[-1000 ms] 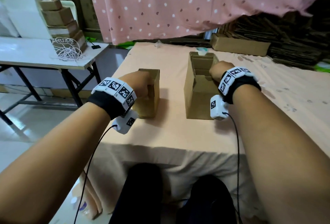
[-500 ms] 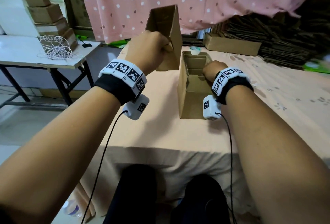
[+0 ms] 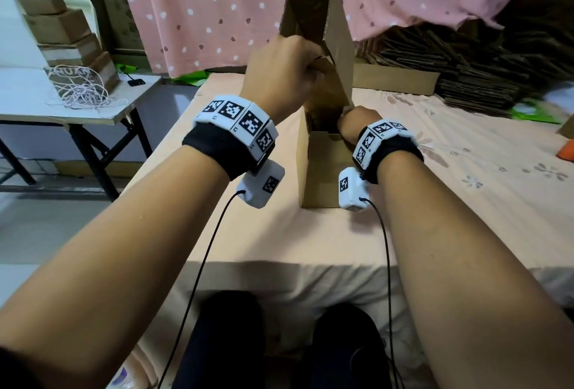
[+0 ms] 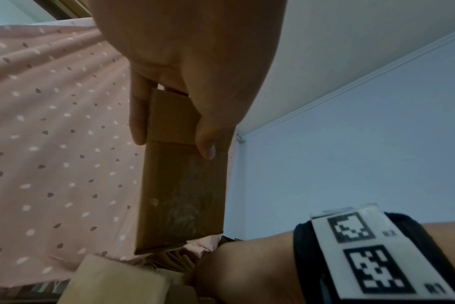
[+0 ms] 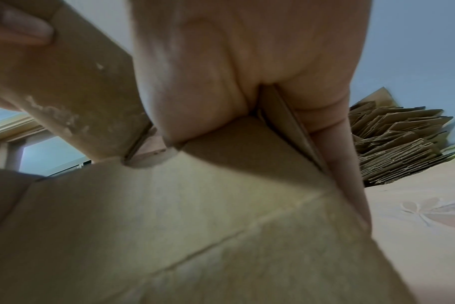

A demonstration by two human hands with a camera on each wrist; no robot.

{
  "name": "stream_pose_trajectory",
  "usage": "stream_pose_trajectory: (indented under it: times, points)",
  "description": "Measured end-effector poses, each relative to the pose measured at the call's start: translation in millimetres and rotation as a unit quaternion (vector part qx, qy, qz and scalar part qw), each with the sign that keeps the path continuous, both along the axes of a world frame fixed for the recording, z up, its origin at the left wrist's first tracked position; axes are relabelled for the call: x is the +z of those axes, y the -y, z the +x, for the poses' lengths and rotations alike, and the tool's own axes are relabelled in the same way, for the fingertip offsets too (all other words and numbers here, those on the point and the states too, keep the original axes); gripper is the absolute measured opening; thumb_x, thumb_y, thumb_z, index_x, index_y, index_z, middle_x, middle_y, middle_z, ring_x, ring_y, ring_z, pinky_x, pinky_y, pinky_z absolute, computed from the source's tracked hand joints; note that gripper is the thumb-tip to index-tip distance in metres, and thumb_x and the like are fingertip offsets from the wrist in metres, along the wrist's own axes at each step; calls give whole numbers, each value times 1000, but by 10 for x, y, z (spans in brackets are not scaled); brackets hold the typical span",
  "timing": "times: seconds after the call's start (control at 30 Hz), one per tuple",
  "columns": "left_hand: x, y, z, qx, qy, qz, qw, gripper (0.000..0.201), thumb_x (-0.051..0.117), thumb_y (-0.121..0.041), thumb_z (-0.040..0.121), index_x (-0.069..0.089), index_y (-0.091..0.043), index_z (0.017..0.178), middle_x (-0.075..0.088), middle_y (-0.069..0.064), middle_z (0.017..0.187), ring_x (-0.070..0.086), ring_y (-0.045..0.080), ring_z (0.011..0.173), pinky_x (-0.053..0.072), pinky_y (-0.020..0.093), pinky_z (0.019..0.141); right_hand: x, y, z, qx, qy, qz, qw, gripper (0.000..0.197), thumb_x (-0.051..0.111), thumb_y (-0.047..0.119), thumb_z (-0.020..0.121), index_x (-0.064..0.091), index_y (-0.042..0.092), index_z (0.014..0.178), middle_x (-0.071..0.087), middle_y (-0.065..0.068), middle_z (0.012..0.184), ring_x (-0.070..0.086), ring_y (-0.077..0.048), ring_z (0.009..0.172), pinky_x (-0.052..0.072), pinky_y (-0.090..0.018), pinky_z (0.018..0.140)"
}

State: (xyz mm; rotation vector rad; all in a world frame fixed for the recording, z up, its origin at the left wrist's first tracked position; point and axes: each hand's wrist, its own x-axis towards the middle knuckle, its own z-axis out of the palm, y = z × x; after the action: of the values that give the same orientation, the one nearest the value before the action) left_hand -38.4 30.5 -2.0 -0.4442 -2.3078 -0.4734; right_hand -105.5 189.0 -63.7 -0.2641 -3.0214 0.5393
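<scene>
My left hand (image 3: 285, 72) grips a small cardboard box (image 3: 323, 31) and holds it tilted in the air, its lower end dipping into the mouth of the large box. In the left wrist view the fingers (image 4: 138, 115) and thumb clamp the small box (image 4: 182, 193) at one end. The large open cardboard box (image 3: 316, 171) stands on the peach-covered table (image 3: 279, 233). My right hand (image 3: 357, 124) holds its right wall at the rim; the right wrist view shows the wall edge pinched between thumb and fingers (image 5: 333, 148) of the large box (image 5: 195, 226).
A long cardboard box (image 3: 394, 78) lies at the table's back edge, with stacks of flattened cardboard (image 3: 484, 72) behind it. A side table (image 3: 62, 103) with tangled cord (image 3: 77, 90) and stacked boxes stands on the left. A pink dotted curtain (image 3: 217, 0) hangs behind.
My left hand lifted the small box off the table, then carried it right and over the large box's opening. My right hand stayed on the large box's rim.
</scene>
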Motion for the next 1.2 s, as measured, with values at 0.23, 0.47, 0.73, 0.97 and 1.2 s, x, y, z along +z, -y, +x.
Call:
stream_pose_trajectory:
  times: [0.23,0.47,0.73,0.97,1.2]
  points:
    - [-92,-134,-3,-26,25,32,999,21,63,-19,86,78,-24,99,76,-5,93,70,17,84,60,36,73,-122,-113,-27,34,-18,-60,997,39,43,24,101,57,5,132,57,-16,135,54,-31,125,37,-28,82]
    - [-220,-131,-28,1,57,64,996,17,64,-24,84,77,-26,94,75,-7,88,68,19,81,59,36,72,-38,-137,63,15,17,-140,990,39,56,21,92,59,6,128,62,-15,125,60,-33,114,47,-30,86]
    - [-239,-115,0,4,95,18,995,19,68,-25,84,77,-29,101,76,-8,95,69,20,88,59,37,75,-10,-222,107,77,65,-219,970,54,67,23,72,57,11,124,66,-15,106,65,-37,95,56,-46,91]
    - [-159,-143,43,3,116,-27,993,19,69,-27,83,76,-28,100,75,-5,94,66,22,91,56,38,75,-5,-208,205,109,77,-348,928,91,70,-1,57,41,25,139,68,-12,99,67,-39,95,57,-36,59]
    - [-153,-135,100,-1,126,-30,992,18,69,-28,84,76,-27,101,75,-6,94,66,21,88,50,31,68,-126,-341,226,95,83,-515,848,103,34,-26,70,35,38,150,59,-23,130,60,-51,111,56,-44,72]
